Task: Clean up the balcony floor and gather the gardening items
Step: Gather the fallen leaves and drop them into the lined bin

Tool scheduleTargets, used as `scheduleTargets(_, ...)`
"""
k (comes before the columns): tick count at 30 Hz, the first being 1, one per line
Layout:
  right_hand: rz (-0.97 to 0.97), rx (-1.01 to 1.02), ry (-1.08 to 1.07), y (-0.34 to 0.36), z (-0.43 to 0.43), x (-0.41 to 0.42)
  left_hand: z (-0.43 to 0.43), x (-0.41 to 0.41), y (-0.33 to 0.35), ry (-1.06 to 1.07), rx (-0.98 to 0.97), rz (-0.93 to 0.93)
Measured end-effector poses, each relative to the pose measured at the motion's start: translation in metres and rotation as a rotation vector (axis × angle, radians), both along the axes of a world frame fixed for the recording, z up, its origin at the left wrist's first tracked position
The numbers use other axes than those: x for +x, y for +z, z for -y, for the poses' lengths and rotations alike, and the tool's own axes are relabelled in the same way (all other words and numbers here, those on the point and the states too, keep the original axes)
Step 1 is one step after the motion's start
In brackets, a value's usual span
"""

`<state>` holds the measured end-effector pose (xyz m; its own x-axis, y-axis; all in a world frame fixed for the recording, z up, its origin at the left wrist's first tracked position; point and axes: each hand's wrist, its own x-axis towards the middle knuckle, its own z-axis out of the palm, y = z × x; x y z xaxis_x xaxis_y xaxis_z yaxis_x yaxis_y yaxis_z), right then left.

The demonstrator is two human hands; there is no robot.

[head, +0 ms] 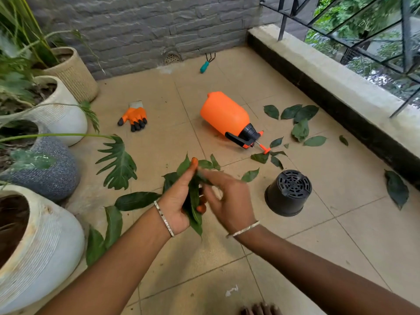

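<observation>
My left hand [179, 196] grips a bunch of green leaves [194, 208] above the tiled floor. My right hand [229, 201] is right beside it, blurred, its fingers spread and touching the bunch. Loose leaves [300, 128] lie scattered on the floor to the right, and more leaves [136, 200] lie near my left arm. An orange sprayer bottle [225, 114] lies on its side in the middle. An orange and black glove [134, 118] lies to its left. A black plastic pot [287, 193] stands upside down at the right. A teal hand rake [205, 64] lies by the back wall.
Several large planters [45, 242] with plants line the left side. A grey brick wall [147, 26] closes the back, with a floor drain [171, 58] at its foot. A raised concrete ledge [329, 76] with a metal railing runs along the right. My toes [259, 310] show at the bottom edge.
</observation>
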<state>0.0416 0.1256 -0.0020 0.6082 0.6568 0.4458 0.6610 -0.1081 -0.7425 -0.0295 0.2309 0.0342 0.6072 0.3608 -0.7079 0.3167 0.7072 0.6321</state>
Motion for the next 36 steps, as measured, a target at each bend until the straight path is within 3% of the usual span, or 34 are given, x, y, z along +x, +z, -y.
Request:
scheduleTargets(4, 0.12, -0.195, 0.226, -0.017, -0.001, -0.025, -0.008, -0.008, -0.002, 0.053, -0.073, 0.019)
scheduleTargets(7, -0.002, -0.046, 0.353, -0.025, 0.004, -0.022, -0.012, -0.012, -0.006, 0.162, 0.02, -0.094)
scheduleTargets(11, -0.1, 0.048, 0.139, -0.053, -0.006, 0.009, -0.02, -0.017, -0.011, 0.22, 0.112, -0.089)
scheduleTargets(14, -0.086, -0.254, -0.074, -0.092, -0.018, 0.055, -0.023, -0.025, -0.008, 0.236, 0.068, -0.051)
scheduleTargets(18, -0.094, -0.873, -0.009, -0.139, -0.024, 0.098, -0.027, -0.038, -0.006, 0.197, 0.052, -0.037)
scheduleTargets(21, 0.125, -0.997, 0.074, -0.161, -0.025, 0.101, -0.028, -0.044, -0.006, 0.18, 0.037, -0.04)
scheduleTargets(26, 0.234, -0.877, 0.058, -0.16, -0.024, 0.101, -0.031, -0.046, -0.01, 0.176, 0.011, -0.046)
scheduleTargets(29, 0.04, -0.784, -0.002, -0.147, -0.02, 0.098, -0.031, -0.043, -0.012, 0.181, 0.012, -0.069)
scheduleTargets(32, -0.187, -0.449, -0.165, -0.11, -0.02, 0.075, -0.029, -0.035, -0.013, 0.192, 0.032, -0.099)
scheduleTargets(36, -0.324, -0.101, -0.096, -0.043, -0.018, 0.022, -0.02, -0.018, -0.009, 0.18, 0.063, -0.089)
